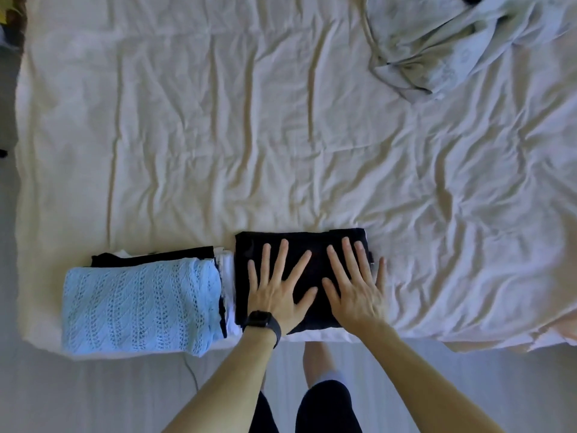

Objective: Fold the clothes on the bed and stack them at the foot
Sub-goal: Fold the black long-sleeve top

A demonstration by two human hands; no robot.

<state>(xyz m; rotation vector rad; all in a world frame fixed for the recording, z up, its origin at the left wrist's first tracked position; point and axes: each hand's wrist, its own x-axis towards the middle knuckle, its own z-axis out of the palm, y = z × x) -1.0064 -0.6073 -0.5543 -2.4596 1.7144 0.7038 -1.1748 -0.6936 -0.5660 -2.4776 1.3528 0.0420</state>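
A folded black garment (315, 245) lies at the foot of the bed (218, 135), near the front edge. My left hand (278, 285) and my right hand (356, 285) both press flat on it, fingers spread and straight. My left wrist carries a black watch. Just left of the black garment stands a stack of folded clothes (140, 307) with a light blue knitted piece on top and black and white pieces beneath it.
A crumpled pale grey garment or sheet (446, 45) lies at the far right of the bed. The wrinkled white bedsheet covers the middle. The floor (93, 395) and my legs show below the bed's front edge.
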